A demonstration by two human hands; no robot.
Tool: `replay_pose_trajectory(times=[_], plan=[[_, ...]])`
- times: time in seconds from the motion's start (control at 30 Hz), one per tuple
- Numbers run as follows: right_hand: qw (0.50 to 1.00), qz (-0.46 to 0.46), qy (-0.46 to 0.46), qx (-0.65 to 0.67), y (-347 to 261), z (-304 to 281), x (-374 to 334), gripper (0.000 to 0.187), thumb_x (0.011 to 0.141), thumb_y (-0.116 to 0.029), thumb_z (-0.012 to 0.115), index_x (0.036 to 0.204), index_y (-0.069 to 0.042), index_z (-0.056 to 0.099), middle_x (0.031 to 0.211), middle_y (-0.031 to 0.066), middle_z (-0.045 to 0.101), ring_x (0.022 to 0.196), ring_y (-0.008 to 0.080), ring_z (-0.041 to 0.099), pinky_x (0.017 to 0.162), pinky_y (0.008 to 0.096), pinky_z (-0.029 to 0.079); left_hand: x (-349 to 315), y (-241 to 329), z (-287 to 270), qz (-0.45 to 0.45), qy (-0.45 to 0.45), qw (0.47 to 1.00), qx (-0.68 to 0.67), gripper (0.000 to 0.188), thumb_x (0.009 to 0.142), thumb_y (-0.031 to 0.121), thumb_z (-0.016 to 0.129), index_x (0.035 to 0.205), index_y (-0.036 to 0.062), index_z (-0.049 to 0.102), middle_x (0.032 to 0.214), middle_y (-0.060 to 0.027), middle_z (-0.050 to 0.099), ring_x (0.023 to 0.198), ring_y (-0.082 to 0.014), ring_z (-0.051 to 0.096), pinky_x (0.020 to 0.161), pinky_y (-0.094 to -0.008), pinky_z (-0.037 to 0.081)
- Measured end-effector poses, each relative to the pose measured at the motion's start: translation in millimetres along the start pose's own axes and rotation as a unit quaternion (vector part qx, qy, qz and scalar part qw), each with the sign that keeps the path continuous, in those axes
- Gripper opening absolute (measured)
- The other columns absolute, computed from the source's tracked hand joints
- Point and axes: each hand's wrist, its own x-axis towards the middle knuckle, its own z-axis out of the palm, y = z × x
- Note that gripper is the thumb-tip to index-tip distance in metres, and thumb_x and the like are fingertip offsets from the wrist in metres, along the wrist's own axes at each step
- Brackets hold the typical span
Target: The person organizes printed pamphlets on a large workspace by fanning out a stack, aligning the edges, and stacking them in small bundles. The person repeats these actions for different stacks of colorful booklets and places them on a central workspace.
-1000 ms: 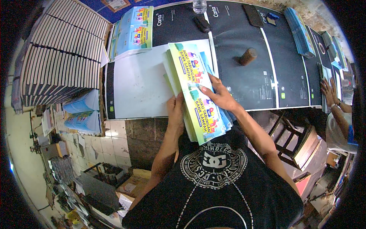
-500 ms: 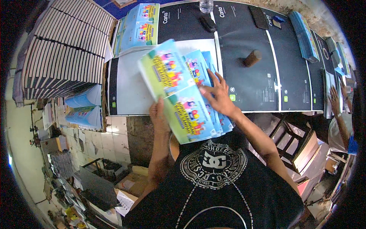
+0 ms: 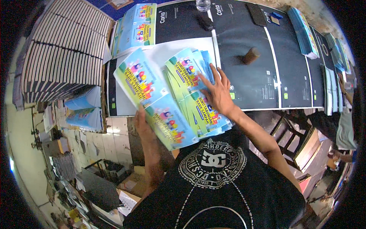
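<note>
My left hand (image 3: 142,124) is closed on the lower left edge of a blue-and-green printed sheet (image 3: 155,100), thumb on top. Two cartoon panels, one above the other, are printed on it. The sheet is tilted and slightly blurred. Right beside it lies a fanned pile of matching printed sheets (image 3: 181,69), reaching over the table's near edge. My right hand (image 3: 220,94) rests on the right side of this pile, its fingers spread and stretched out. Beneath them a white sheet (image 3: 126,93) covers part of the black tabletop (image 3: 244,82).
A tall stack of bound blocks (image 3: 63,45) stands at the left. More printed sheets (image 3: 135,28) lie at the back left. A brown cylinder (image 3: 251,56) stands mid-table, near a clear cup (image 3: 203,5). Further sheet stacks (image 3: 305,36) line the right. A co-worker's hand (image 3: 335,158) shows far right.
My left hand has moved left with its sheet, uncovering more of the pile. My right hand stays on the pile, fingers spread wider. At far right, the co-worker's arms have shifted.
</note>
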Motion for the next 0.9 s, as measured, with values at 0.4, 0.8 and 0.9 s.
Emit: replay_pose_trajectory(times=[0.4, 0.8, 0.9], plan=[[0.959, 0.092, -0.139, 0.230, 3, -16, 9, 0.058, 0.091, -0.053, 0.068, 0.113, 0.000, 0.075, 0.160, 0.0229, 0.032, 0.148, 0.0447, 0.025, 0.120, 0.0525, 0.025, 6, -55, 78, -0.178, -0.102, 0.974, -0.100, 0.047, 0.106, 0.036, 0.050, 0.127, -0.0049, 0.059, 0.115, -0.0156, 0.069, 0.093, -0.0223, 0.071, 0.080, -0.0361, 0.060], [0.963, 0.061, -0.121, 0.234, 8, -9, 5, 0.075, 0.089, -0.064, 0.064, 0.118, 0.005, 0.070, 0.159, 0.0204, 0.034, 0.148, 0.0428, 0.026, 0.119, 0.0544, 0.023, 13, -65, 61, -0.086, -0.158, 0.981, 0.067, 0.049, 0.108, 0.034, 0.041, 0.132, -0.0067, 0.053, 0.119, -0.0192, 0.066, 0.104, -0.0260, 0.068, 0.087, -0.0379, 0.058], [0.964, 0.071, -0.125, 0.224, 4, -9, 5, 0.076, 0.088, -0.066, 0.063, 0.121, 0.001, 0.071, 0.159, 0.0210, 0.033, 0.149, 0.0437, 0.022, 0.115, 0.0640, 0.022, 10, -64, 69, -0.127, -0.106, 0.985, -0.046, 0.056, 0.109, 0.041, 0.038, 0.136, -0.0063, 0.050, 0.123, -0.0193, 0.064, 0.106, -0.0258, 0.067, 0.088, -0.0384, 0.058]])
